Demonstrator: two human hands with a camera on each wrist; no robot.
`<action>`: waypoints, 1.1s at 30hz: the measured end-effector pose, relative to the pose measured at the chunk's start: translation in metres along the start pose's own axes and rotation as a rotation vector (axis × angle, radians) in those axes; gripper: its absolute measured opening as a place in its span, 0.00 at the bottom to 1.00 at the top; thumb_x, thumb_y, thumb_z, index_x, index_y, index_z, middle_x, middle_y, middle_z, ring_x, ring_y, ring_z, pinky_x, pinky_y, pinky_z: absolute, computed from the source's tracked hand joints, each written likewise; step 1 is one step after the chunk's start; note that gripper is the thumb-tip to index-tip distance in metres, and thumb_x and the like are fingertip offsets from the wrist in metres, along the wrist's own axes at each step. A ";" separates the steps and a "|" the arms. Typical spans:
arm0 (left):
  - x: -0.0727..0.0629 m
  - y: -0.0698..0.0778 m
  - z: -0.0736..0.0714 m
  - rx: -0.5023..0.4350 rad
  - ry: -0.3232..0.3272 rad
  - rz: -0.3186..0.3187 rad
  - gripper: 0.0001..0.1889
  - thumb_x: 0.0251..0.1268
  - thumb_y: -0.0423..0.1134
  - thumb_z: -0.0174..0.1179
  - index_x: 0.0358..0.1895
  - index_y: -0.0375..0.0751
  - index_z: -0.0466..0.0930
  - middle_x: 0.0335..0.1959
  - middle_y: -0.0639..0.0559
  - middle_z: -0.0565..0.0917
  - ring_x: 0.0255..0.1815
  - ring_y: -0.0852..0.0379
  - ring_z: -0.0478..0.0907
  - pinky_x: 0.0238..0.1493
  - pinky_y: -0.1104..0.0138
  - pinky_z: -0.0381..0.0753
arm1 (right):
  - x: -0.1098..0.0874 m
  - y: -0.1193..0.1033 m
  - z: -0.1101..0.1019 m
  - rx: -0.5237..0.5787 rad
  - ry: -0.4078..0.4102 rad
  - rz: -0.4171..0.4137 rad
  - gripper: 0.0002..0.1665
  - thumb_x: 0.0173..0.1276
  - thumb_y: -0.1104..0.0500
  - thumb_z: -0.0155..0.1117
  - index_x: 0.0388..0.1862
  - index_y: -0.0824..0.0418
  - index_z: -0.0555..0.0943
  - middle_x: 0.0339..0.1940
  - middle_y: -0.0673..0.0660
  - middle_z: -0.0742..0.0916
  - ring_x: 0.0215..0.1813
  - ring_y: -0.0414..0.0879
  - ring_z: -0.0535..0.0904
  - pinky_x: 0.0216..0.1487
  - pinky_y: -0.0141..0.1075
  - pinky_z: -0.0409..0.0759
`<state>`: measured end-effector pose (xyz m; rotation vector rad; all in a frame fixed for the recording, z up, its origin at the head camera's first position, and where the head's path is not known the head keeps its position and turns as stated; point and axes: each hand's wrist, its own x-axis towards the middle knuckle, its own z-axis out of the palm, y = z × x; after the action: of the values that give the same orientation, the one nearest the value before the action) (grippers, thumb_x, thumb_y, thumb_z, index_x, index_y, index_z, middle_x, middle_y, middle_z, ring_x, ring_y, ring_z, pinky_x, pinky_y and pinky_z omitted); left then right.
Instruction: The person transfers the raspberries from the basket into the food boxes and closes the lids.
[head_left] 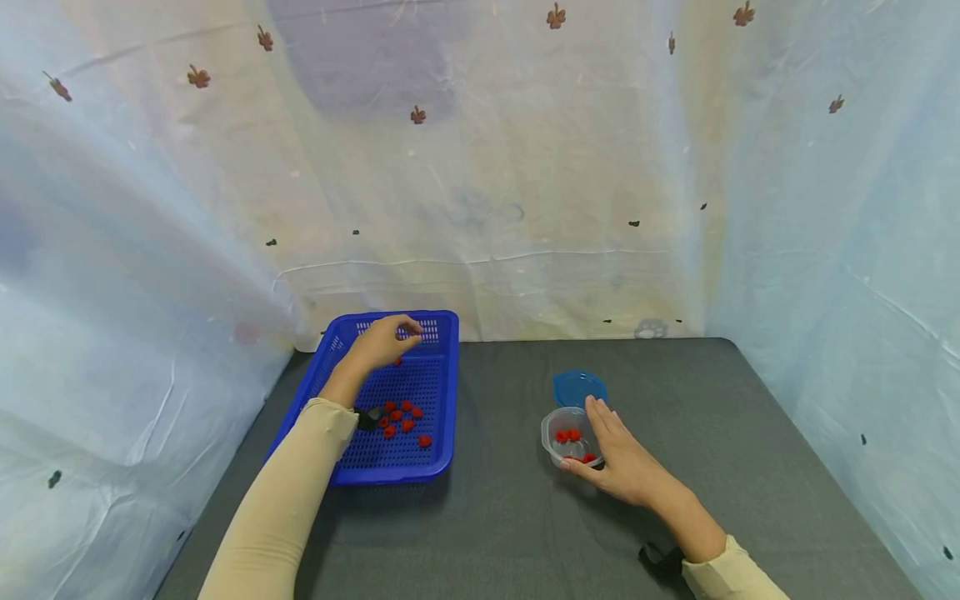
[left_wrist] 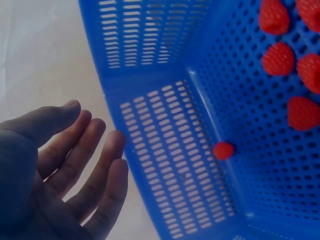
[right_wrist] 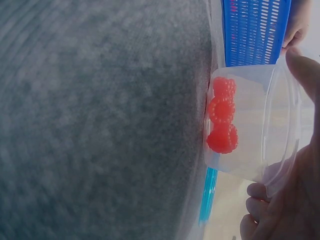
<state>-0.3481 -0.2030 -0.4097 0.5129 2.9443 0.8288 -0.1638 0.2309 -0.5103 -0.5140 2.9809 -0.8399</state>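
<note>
My left hand (head_left: 385, 341) is raised over the far end of a blue plastic basket (head_left: 454, 392), its fingers loosely bent with nothing between them. In the left wrist view the left hand (left_wrist: 75, 165) hovers beside the basket's slotted end wall. Several red raspberries (head_left: 407, 425) lie on the basket floor, and a lone raspberry (left_wrist: 223, 150) sits near that wall. My right hand (head_left: 626, 458) holds a small clear plastic container (head_left: 550, 433) by its rim, thumb on the near side and fingers on the far side. Several raspberries (right_wrist: 222, 112) lie in its bottom.
A blue lid (head_left: 579, 387) lies on the grey table (head_left: 495, 533) just behind the container. Pale patterned sheeting (head_left: 480, 167) hangs behind the table and along both sides. The basket stands on the left part of the table.
</note>
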 end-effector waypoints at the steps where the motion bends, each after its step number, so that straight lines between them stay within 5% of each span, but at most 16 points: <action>1: 0.000 -0.002 0.000 0.000 0.000 -0.005 0.18 0.83 0.46 0.60 0.65 0.40 0.83 0.63 0.41 0.84 0.63 0.38 0.81 0.61 0.42 0.79 | 0.000 0.000 0.000 0.000 -0.001 0.001 0.73 0.69 0.22 0.65 0.89 0.69 0.47 0.89 0.68 0.54 0.89 0.67 0.48 0.83 0.64 0.51; 14: 0.003 -0.029 0.007 0.020 -0.020 -0.071 0.17 0.84 0.40 0.59 0.64 0.33 0.82 0.62 0.35 0.83 0.65 0.33 0.78 0.67 0.37 0.74 | -0.001 0.000 -0.001 0.004 0.004 0.004 0.72 0.69 0.21 0.64 0.89 0.68 0.47 0.90 0.67 0.54 0.88 0.67 0.48 0.82 0.65 0.52; 24: 0.010 -0.049 0.016 0.039 -0.025 -0.104 0.14 0.81 0.36 0.61 0.61 0.31 0.82 0.56 0.34 0.85 0.58 0.35 0.82 0.61 0.41 0.78 | -0.002 0.000 -0.002 0.006 -0.001 0.010 0.72 0.69 0.21 0.63 0.89 0.68 0.47 0.90 0.67 0.53 0.88 0.69 0.48 0.81 0.66 0.53; 33: 0.015 -0.063 0.022 0.083 -0.096 -0.199 0.17 0.81 0.36 0.61 0.65 0.32 0.81 0.63 0.34 0.84 0.64 0.35 0.81 0.68 0.39 0.75 | -0.002 -0.001 -0.002 0.007 -0.001 0.012 0.72 0.69 0.21 0.63 0.89 0.68 0.47 0.90 0.67 0.53 0.88 0.69 0.48 0.82 0.65 0.53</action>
<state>-0.3786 -0.2379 -0.4602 0.2486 2.8897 0.6443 -0.1620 0.2318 -0.5087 -0.4950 2.9763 -0.8486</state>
